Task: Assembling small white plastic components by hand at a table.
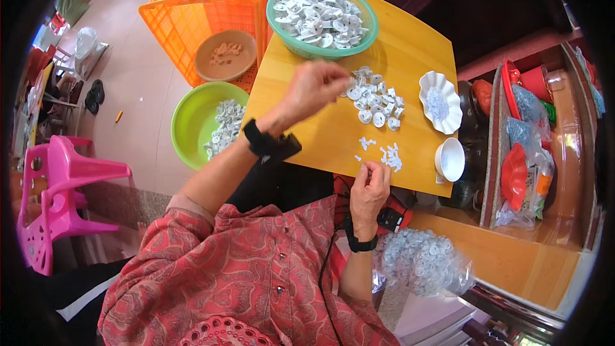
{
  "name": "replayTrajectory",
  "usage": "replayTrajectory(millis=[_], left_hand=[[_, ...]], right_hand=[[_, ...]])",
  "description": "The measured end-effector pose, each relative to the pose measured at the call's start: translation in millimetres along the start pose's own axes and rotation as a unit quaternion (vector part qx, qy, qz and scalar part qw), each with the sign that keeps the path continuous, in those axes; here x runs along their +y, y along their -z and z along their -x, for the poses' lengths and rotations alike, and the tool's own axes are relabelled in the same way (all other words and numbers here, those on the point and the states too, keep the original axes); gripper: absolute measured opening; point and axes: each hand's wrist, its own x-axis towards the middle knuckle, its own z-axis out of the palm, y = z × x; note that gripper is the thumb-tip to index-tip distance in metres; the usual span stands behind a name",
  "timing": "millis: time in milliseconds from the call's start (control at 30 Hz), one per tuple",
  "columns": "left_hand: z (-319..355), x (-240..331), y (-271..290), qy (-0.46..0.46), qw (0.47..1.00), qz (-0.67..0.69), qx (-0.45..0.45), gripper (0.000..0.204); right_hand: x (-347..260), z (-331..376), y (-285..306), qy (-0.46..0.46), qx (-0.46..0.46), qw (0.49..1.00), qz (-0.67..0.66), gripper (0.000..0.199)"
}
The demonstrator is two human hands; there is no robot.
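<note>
My left hand [312,88] reaches over the yellow table [307,138], its fingers curled together beside a loose pile of white round plastic parts [378,104]. Whatever those fingers hold is hidden. Lower down, at the near edge of the table, my right hand [369,191] is closed with its fingertips pinched. Right above it lie small white plastic pieces [391,156], with another little cluster [367,143] to their left. Anything in the right pinch is too small to make out. Both wrists wear black bands.
A green basket [277,29] heaped with white parts stands at the table's far end. On the right are a scalloped white dish [453,116] and a white cup [451,160]. Left of the table sit a lime basin [186,128], a brown bowl [205,67] and an orange crate [173,29].
</note>
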Motion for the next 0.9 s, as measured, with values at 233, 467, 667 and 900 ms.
replayTrajectory(millis=[233,467,667,900], left_hand=[[22,-45,-51,-0.162,0.967,-0.197,-0.023,0.016],[5,-49,-78,-0.151,0.94,-0.302,-0.054,0.021],[8,-51,-79,-0.16,0.927,-0.336,-0.055,0.017],[25,-56,-59,-0.162,0.959,-0.223,-0.061,0.017]], right_hand=[[-4,3,5,0.083,-0.094,0.984,0.126,0.032],[-4,8,12,0.094,-0.125,0.981,0.118,0.037],[6,13,11,0.133,-0.074,0.984,0.093,0.031],[11,20,6,0.139,-0.035,0.988,0.051,0.02]])
